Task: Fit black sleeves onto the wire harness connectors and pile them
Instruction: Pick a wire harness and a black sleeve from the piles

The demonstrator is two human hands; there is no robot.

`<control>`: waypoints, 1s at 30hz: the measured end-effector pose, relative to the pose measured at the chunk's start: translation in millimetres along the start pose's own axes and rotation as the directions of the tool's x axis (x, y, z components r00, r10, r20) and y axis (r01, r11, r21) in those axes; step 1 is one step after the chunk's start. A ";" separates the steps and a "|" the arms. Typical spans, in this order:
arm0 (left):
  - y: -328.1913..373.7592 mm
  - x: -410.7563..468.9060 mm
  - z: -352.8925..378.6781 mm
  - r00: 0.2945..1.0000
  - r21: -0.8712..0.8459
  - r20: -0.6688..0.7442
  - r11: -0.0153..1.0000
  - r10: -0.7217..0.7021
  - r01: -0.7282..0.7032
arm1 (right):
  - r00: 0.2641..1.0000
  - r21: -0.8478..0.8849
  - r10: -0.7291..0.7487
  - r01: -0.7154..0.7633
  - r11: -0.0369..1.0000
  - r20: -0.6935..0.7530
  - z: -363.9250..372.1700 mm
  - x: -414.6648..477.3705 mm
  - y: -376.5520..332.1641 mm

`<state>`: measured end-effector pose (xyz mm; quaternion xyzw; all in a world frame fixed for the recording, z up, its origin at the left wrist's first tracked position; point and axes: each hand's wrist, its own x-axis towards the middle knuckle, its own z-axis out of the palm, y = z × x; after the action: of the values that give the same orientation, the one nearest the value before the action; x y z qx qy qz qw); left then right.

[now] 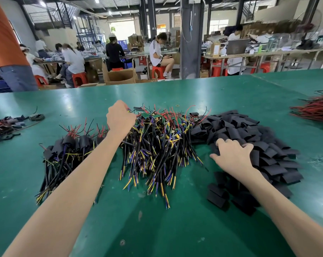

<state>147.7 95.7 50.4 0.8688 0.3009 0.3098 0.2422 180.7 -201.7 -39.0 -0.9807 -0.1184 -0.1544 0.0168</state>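
Glossy green table top (175, 89), matt black sleeves (271, 160) perhaps of rubbery plastic, plastic-coated harness wires (157, 154).

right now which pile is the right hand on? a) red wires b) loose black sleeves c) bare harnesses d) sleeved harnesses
b: the right hand rests with spread fingers on the pile of loose black sleeves, to the right of the bare harnesses.

On the table (157, 229) before me lie 3 heaps: sleeved harnesses (64, 154) left, bare harnesses (157, 145) middle, sleeves (268, 145) right.
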 end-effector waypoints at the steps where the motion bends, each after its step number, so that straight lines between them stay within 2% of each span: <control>1: 1.1 -0.1 -0.5 1.000 -0.016 -0.003 1.000 -0.003 0.003 | 1.000 0.015 0.001 -0.001 1.000 0.020 -0.7 -0.2 -0.5; 3: 3.2 0.5 -0.6 0.999 -0.089 0.025 0.995 -0.032 0.034 | 0.998 0.042 0.011 -0.013 0.999 0.061 -2.1 -0.3 -1.3; 4: 4.6 2.0 -0.8 0.996 -0.194 0.059 0.978 -0.063 0.074 | 0.997 0.051 0.017 -0.021 0.998 0.074 -2.6 -0.1 -1.9; 6: 7.5 5.6 -3.1 0.977 -0.476 0.166 0.857 -0.131 0.196 | 0.996 0.060 0.028 -0.033 0.998 0.088 -3.3 -0.1 -2.7; 7: 7.8 7.5 -3.8 0.967 -0.560 0.198 0.792 -0.158 0.244 | 0.995 0.060 0.032 -0.038 0.997 0.090 -3.5 -0.1 -2.9; 8: 8.0 8.0 -4.2 0.960 -0.567 0.216 0.778 -0.179 0.272 | 0.995 0.061 0.036 -0.042 0.997 0.091 -3.6 -0.1 -2.9; 11: 3.9 4.8 -0.9 0.940 -0.295 0.286 0.916 -0.186 0.272 | 0.994 0.078 0.040 -0.048 0.996 0.101 -3.8 -0.7 -2.9; 13: -1.9 0.6 3.5 0.904 -0.187 0.387 0.945 -0.179 0.267 | 0.995 0.084 0.036 -0.044 0.995 0.098 -4.0 -0.7 -3.2; 15: -6.0 -0.6 5.3 0.906 -0.170 0.385 0.951 -0.177 0.258 | 0.995 0.092 0.032 -0.041 0.995 0.096 -4.3 -0.8 -3.5; 17: -6.5 2.2 4.1 0.937 -0.175 0.298 0.955 -0.179 0.238 | 0.994 0.099 0.029 -0.039 0.994 0.101 -4.3 -0.8 -3.9; 19: -3.3 7.5 1.3 0.952 -0.246 0.256 0.941 -0.169 0.233 | 0.995 0.099 0.026 -0.036 0.994 0.099 -3.9 -0.5 -4.2; 21: 3.0 12.9 -1.4 0.920 -0.431 0.341 0.838 -0.193 0.336 | 0.995 0.104 0.024 -0.034 0.994 0.097 -3.3 -0.6 -4.0; 23: 8.0 16.1 -3.0 0.856 -0.600 0.466 0.632 -0.222 0.490 | 0.994 0.110 0.024 -0.035 0.993 0.103 -3.4 -1.0 -4.3; 24: 9.9 16.5 -4.2 0.847 -0.637 0.481 0.573 -0.227 0.516 | 0.994 0.110 0.023 -0.034 0.993 0.104 -3.6 -0.9 -4.7; 26: 12.8 15.3 -5.8 0.826 -0.674 0.514 0.488 -0.231 0.555 | 0.994 0.110 0.024 -0.036 0.993 0.107 -4.0 -0.5 -5.1; 30: 12.1 13.3 -8.9 0.686 -0.638 0.701 0.258 -0.195 0.726 | 0.995 0.105 0.019 -0.029 0.994 0.098 -3.8 -1.8 -5.7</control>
<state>154.5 98.2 69.1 0.5116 0.2678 0.0985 0.8105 176.6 -196.8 -35.9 -0.9861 -0.1154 -0.0999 0.0653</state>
